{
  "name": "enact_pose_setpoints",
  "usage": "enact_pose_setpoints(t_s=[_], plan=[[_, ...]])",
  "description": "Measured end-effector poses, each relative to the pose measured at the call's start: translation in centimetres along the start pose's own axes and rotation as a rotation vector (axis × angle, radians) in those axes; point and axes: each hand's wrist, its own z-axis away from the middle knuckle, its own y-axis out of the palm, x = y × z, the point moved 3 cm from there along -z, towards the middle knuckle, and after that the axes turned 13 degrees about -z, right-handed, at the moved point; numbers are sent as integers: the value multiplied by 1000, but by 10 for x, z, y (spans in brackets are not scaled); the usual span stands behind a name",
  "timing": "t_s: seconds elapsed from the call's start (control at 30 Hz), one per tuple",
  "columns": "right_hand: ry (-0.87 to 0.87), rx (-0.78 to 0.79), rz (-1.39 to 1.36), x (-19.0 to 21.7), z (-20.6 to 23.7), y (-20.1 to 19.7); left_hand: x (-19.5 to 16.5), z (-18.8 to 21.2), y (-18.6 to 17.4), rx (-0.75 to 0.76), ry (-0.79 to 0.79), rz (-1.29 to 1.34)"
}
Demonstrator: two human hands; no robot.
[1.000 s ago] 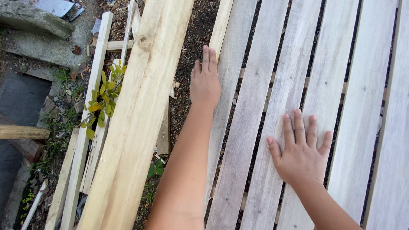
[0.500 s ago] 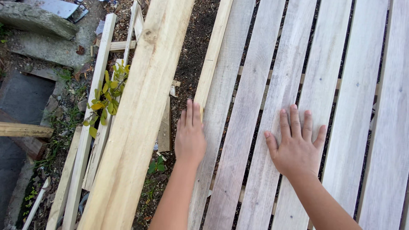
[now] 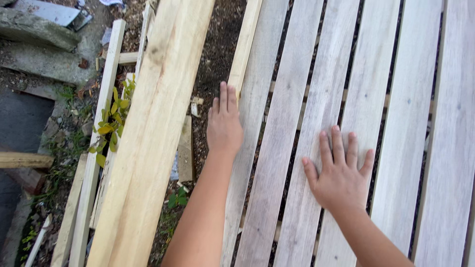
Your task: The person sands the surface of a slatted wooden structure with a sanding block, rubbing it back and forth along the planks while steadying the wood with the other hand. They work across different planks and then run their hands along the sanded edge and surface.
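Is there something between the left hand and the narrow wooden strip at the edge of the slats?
Nothing visible. The left hand lies flat with its fingers already at the narrow strip. The right hand rests apart on the grey slats.

Slatted panel [image 3: 346, 74]: pale grey-white boards with faint lengthwise grain and dark gaps between them. Broad plank [image 3: 158, 123]: yellowish cream wood marked by tan streaks and a dark smudge. Thin strip [image 3: 91, 163]: whitish. Small plant [image 3: 111, 123]: yellow-green leaves. Soil [image 3: 217, 59]: dark brown, speckled. Concrete slab [image 3: 34, 29]: mottled grey
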Motion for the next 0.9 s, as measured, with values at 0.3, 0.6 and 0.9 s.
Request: enact_pose_setpoints(t_s=[0.3,0.6,0.9], plan=[[7,-11,-32,6,0,-5,33,160,-5,74,-30,66],[31,5,-21,7,0,-9,-6,-30,3,-1,-18,30],[30,30,-21,4,3,-8,-7,-34,3,-47,9,2]])
